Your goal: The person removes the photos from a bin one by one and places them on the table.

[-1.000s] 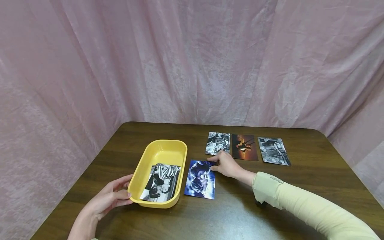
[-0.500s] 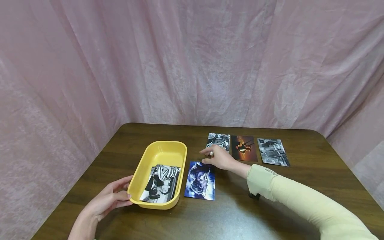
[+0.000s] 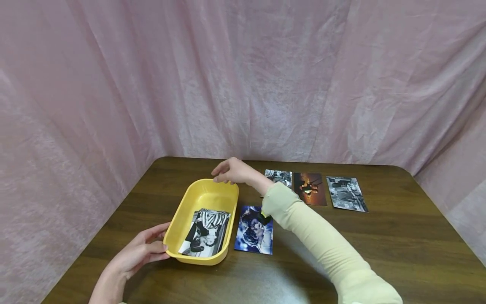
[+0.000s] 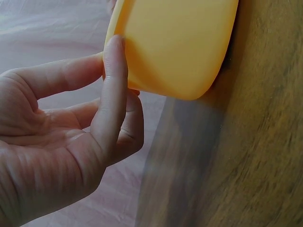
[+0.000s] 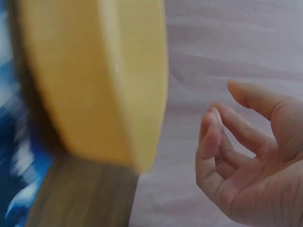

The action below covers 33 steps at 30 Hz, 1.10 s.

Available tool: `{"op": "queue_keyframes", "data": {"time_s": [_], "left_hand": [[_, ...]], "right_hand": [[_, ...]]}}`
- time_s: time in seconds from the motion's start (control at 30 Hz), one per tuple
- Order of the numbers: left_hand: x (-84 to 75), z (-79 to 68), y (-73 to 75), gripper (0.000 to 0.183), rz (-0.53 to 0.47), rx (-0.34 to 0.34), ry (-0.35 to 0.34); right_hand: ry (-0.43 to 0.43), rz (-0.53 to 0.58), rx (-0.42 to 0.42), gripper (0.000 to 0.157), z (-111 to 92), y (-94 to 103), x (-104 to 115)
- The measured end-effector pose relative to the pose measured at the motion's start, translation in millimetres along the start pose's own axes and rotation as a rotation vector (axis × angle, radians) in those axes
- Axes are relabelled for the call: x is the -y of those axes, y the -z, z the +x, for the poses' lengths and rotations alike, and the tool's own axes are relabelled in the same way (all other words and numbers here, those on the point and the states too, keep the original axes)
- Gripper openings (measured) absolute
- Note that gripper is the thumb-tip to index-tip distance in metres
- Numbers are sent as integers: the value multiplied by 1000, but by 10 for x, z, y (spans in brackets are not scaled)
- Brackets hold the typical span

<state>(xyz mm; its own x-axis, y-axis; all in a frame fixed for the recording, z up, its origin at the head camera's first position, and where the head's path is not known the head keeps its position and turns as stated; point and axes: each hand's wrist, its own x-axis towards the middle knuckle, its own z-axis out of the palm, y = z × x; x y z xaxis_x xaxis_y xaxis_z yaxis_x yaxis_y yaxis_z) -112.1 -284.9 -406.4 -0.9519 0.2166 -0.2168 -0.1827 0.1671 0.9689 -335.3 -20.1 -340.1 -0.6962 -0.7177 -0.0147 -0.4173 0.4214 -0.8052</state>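
Note:
My left hand [image 3: 138,249] pinches the rim of a yellow plastic tray [image 3: 201,261] at its near left corner; the left wrist view shows thumb and fingers on either side of the tray wall [image 4: 180,52]. A small pile of black-and-white photos [image 3: 206,232] lies in the near half of the tray. Over the tray's far right end hovers my right hand [image 3: 233,169], fingers loosely bent. Nothing is between them in the right wrist view, where the hand [image 5: 251,151] is apart from the tray. A blue-toned photo [image 3: 248,236] lies right of the tray, partly under my sleeve.
Farther back on the brown table [image 3: 398,236] lie a black-and-white photo [image 3: 281,177], partly behind my right forearm, a dark orange photo [image 3: 309,188] and a grey photo [image 3: 346,193]. A pink curtain [image 3: 265,84] hangs behind the table.
My right hand has lifted from the top edge of the blue-toned photo and moved left and away to above the tray's far end. My left hand keeps its grip.

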Motion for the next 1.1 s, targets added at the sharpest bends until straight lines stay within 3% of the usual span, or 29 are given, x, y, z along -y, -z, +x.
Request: {"op": "queue_keyframes", "data": {"time_s": [0.17,0.3,0.43,0.53,0.6,0.7,0.8,0.93,1.1], "left_hand": [[0,10,-11,76,4,0,-4],[-6,23,-39,76,11,-5,-4],[-12,50,-76,77,15,-26,9],[-22,55,-92,77,15,-42,19],[-27,54,-94,77,16,-46,21],[-36,56,-92,77,18,-40,16],[-40,59,-91,77,21,-35,6],[-36,62,-98,77,20,-35,1],[-30,82,-102,77,19,-28,-9]], "right_hand": [[7,95,12,29,304,-131,230],[-3,192,-77,27,414,-334,285],[20,113,-254,24,418,-616,212],[20,-15,-310,22,375,-798,131],[7,-117,-273,22,332,-874,85],[-32,-293,-151,32,252,-919,33],[-101,-442,3,53,170,-924,2],[-216,-532,165,83,61,-928,-20],[-247,-637,200,97,-16,-924,-17]]}}
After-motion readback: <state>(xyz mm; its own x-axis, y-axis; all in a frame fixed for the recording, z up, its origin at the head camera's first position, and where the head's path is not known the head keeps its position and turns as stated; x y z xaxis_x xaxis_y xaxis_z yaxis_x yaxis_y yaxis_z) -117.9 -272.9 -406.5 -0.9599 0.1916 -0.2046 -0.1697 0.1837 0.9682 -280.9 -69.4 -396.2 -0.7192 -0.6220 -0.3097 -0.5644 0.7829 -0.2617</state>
